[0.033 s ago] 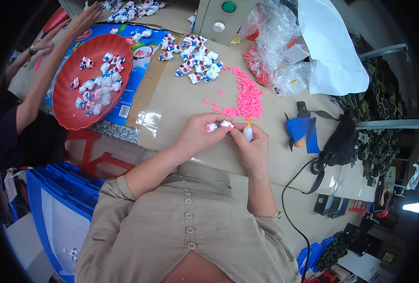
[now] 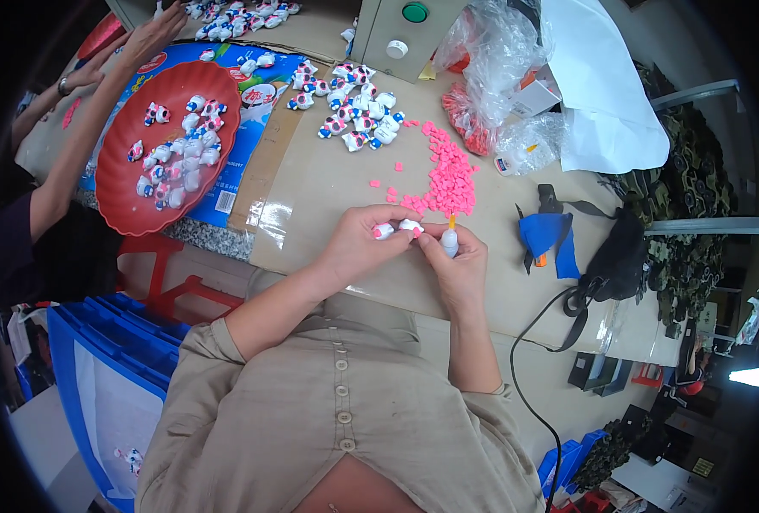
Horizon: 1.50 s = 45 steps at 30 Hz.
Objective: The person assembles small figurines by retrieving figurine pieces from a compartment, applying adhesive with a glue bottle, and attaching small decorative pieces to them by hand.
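Observation:
My left hand (image 2: 354,248) pinches a small white toy figure (image 2: 394,229) with pink and blue marks. Beside it, my right hand (image 2: 462,272) grips a small white glue bottle (image 2: 450,242) whose orange tip points up, close to the figure. Both hands meet above the tan table (image 2: 328,184), just in front of a pile of small pink pieces (image 2: 448,175). Farther back lies a loose heap of the same toy figures (image 2: 354,111).
A red tray (image 2: 119,214) with several figures sits at the left on a blue printed sheet. Another person's arm (image 2: 85,137) reaches over it. Clear plastic bags (image 2: 495,68), a grey box with a green button (image 2: 401,34), a blue tool (image 2: 546,235) and a black cable (image 2: 525,342) lie to the right. Blue crates (image 2: 97,359) stand below.

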Each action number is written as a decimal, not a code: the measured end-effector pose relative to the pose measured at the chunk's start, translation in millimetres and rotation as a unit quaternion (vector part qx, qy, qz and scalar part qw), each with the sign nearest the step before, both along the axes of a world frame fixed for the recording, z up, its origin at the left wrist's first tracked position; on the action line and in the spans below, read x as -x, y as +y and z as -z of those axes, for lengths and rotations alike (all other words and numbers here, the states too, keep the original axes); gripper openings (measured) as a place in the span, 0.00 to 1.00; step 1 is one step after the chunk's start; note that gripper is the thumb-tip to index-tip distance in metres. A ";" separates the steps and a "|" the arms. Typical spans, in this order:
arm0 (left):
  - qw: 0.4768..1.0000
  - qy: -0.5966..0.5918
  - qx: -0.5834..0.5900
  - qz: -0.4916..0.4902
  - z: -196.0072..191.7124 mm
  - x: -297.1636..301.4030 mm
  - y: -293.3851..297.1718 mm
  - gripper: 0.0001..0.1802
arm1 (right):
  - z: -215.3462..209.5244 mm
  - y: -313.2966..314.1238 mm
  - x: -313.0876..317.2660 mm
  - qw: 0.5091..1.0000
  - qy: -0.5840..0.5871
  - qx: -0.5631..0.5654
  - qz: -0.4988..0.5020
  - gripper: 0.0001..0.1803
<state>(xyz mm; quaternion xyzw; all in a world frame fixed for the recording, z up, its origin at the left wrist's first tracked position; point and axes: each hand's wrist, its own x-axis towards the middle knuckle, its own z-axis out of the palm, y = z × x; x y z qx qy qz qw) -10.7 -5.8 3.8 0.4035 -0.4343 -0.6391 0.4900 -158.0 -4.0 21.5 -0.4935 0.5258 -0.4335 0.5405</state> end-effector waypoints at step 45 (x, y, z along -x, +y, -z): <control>0.700 -0.597 0.118 -0.374 -64.6 -164.0 -7.7 0.14 | 9.7 0.6 18.9 0.977 -0.207 0.009 0.061 0.14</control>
